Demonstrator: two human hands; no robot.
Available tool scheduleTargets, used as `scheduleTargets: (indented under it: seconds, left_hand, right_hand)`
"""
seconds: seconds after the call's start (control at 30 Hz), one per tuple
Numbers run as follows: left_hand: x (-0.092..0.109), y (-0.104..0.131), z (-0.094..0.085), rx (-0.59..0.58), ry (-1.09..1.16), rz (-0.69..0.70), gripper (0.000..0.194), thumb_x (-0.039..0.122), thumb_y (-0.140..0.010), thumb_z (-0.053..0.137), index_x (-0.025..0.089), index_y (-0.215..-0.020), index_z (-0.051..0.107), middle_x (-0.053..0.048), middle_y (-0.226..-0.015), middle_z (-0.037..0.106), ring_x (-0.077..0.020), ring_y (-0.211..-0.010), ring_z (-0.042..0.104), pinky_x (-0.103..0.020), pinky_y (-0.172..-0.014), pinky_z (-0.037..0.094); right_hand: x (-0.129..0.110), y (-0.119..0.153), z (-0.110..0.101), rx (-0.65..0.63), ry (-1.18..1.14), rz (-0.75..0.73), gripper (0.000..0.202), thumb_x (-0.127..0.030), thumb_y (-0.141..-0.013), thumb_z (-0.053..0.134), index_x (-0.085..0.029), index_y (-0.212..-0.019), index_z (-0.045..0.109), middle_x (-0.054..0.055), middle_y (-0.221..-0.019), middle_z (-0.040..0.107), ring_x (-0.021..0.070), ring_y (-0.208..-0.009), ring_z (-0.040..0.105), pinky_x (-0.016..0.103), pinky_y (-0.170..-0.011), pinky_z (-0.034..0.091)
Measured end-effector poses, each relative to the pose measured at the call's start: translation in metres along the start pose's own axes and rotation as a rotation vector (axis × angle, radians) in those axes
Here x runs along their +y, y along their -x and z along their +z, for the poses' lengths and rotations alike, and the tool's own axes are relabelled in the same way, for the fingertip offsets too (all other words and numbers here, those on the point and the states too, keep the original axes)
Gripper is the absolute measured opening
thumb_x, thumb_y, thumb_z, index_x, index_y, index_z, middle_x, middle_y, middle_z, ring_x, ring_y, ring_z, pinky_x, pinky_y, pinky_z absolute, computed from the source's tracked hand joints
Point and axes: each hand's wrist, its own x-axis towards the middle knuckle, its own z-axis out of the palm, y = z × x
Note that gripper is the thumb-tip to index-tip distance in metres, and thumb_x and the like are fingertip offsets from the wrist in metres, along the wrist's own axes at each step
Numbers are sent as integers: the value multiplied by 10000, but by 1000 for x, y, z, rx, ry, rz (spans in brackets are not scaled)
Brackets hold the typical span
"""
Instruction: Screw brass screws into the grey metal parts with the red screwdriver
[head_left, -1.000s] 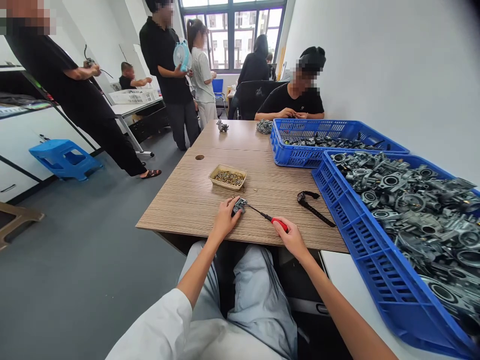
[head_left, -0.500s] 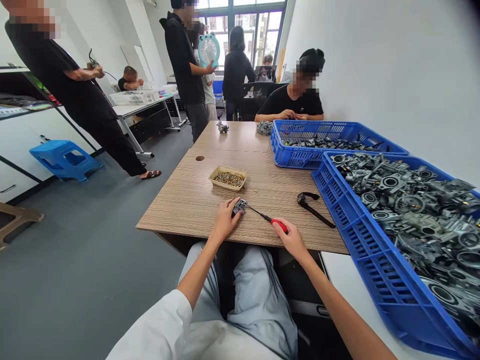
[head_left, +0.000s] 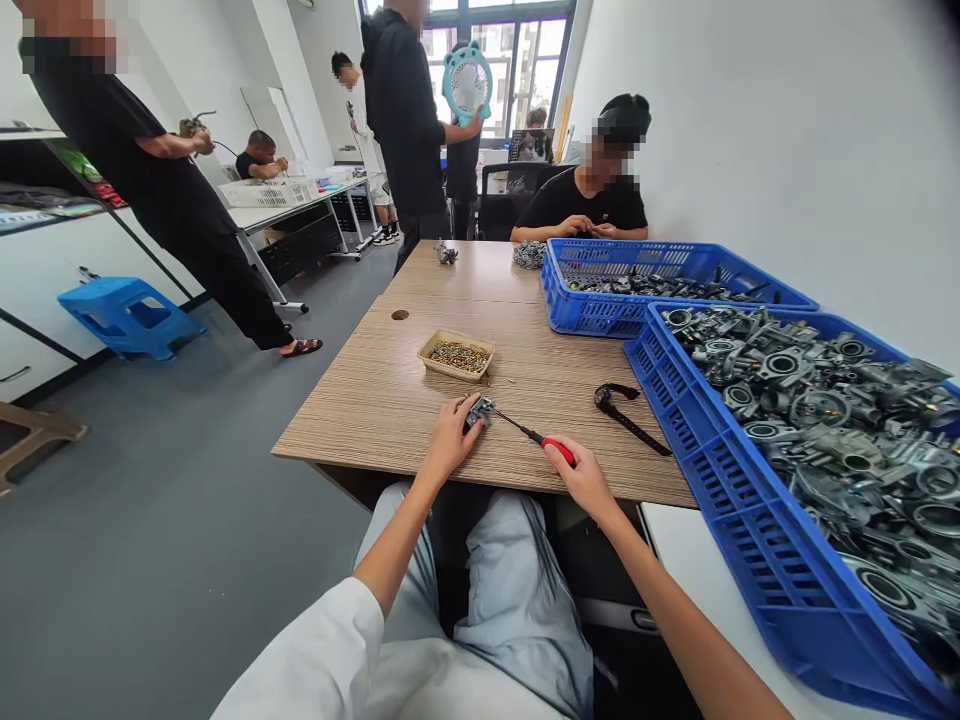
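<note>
Near the table's front edge, my left hand (head_left: pixel 451 436) is closed around a small grey metal carburetor body (head_left: pixel 480 410), covering part of it. My right hand (head_left: pixel 581 474) grips the red handle of a screwdriver (head_left: pixel 556 449). The dark shaft slants up and left, and its tip meets the carburetor body; the exact contact point is too small to make out. Just beyond my hands stands a cream tray (head_left: pixel 456 376) of small brass-coloured parts, with a couple of loose ones beside it.
A black wristwatch (head_left: pixel 630 416) lies on the wooden table (head_left: pixel 360 400). To the right, a blue crate (head_left: pixel 720 540) holds many metal carburetor bodies; another blue crate (head_left: pixel 592 318) stands behind it. A seated co-worker (head_left: pixel 592 190) handles something at the far end. Other people stand further back.
My hands, the screwdriver and the carburetor body look unmoved. In the background, the person carrying the turquoise fan has shifted right, and a person in white has come into view behind.
</note>
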Motion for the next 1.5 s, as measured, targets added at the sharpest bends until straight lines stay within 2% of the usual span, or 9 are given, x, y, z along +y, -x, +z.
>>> scheduleTargets:
  seconds: [0.37,0.93,1.33,1.5]
  left_hand:
    - [2,0,-1,1,1,0,508,344,-1012,575,233,-1504,518,-144,-1382,576,-291,-1297,534,-479,-1146,439]
    - [-2,1,2,-1,6,-5,518,350,-1009,574,247,-1513,512,-140,-1393,570,-294,-1287,533,-486,-1143,439]
    - [-1,1,0,-6,9,-9,515,354,-1011,567,245,-1512,514,-134,-1387,572,-293,-1277,525,-484,-1145,434]
    - [-2,1,1,-1,10,-9,511,345,-1011,564,256,-1512,513,-132,-1392,570,-293,-1290,522,-490,-1149,430]
  right_hand:
    - [3,0,0,-7,-8,5,472,-590,-961,593,-170,-1072,776,80,-867,752,239,-759,664,326,-682,516]
    - [1,1,0,-24,5,8,475,-588,-966,581,-163,-1070,765,84,-869,749,249,-790,671,335,-713,521]
    - [-4,1,0,0,24,-4,436,-551,-943,605,-172,-1080,772,102,-952,780,277,-884,711,384,-826,558]
    - [-2,1,0,-2,24,-8,425,-529,-946,609,-175,-1116,768,126,-1078,790,304,-1034,722,437,-963,546]
